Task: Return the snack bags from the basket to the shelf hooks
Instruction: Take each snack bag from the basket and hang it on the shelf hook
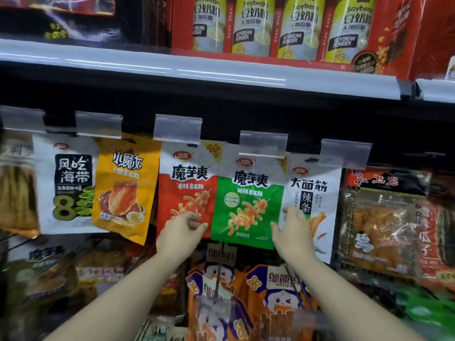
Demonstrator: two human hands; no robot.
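Note:
A green snack bag [246, 207] hangs from a shelf hook [261, 155] under a clear price tag holder, between a red bag [187, 190] and a white bag [312, 193]. My left hand [183, 232] is at the green bag's lower left edge, in front of the red bag. Its fingers are curled in and the thumb tip touches the edge, with nothing seen between them. My right hand [293, 230] is at the bag's lower right edge. Its fingers are spread over the white bag and the thumb lies against the green one. The basket is out of view.
More bags hang in the same row: a white seaweed bag [66, 183], a yellow bag [123, 190] and clear packs at the right [379, 225]. Orange bags [216, 299] hang on the row below, between my forearms. A shelf above holds red soybean powder boxes [278, 28].

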